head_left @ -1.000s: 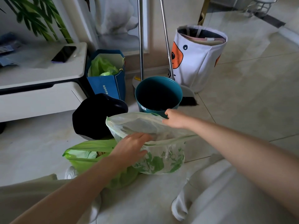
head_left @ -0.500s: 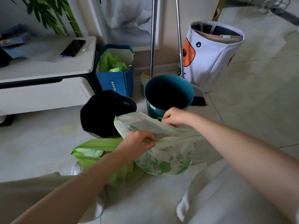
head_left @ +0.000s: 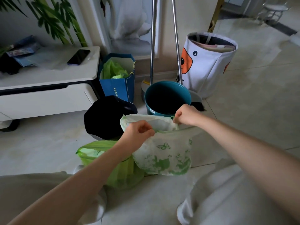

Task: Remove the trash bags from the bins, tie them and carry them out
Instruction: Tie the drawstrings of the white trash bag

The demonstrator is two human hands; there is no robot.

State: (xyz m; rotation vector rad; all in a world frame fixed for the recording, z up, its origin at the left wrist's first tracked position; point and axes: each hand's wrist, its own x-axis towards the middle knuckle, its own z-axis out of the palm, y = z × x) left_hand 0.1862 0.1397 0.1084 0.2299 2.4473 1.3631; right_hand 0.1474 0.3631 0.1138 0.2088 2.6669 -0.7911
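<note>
Nearest: pale trousered knees at the bottom edge, both forearms reaching forward over the floor [head_left: 48, 151].

Left hand [head_left: 138, 135]: grip curled tight, pinching the near rim of the white bag with green print [head_left: 164, 155]. Right hand [head_left: 186, 115]: grip likewise closed, pinching the far right corner of the same rim. Bag mouth held open between them; bag hangs just above or on the floor, cannot tell which.

Just left of it, partly under the left forearm: a green trash bag [head_left: 97, 150], on the floor, touching the printed bag's lower left.

Beyond: black bin [head_left: 105, 117], tilted, mouth toward the camera. Beside it to the right, teal bin [head_left: 167, 98], upright, interior dark.

Further back: blue paper bag [head_left: 120, 88] with green plastic inside, against the low white cabinet [head_left: 45, 95]. A phone [head_left: 78, 57] lies near the cabinet top's right edge. Two metal poles [head_left: 152, 41] stand behind the teal bin. White fabric basket [head_left: 209, 65] with an orange patch, far right, against the wall.
</note>
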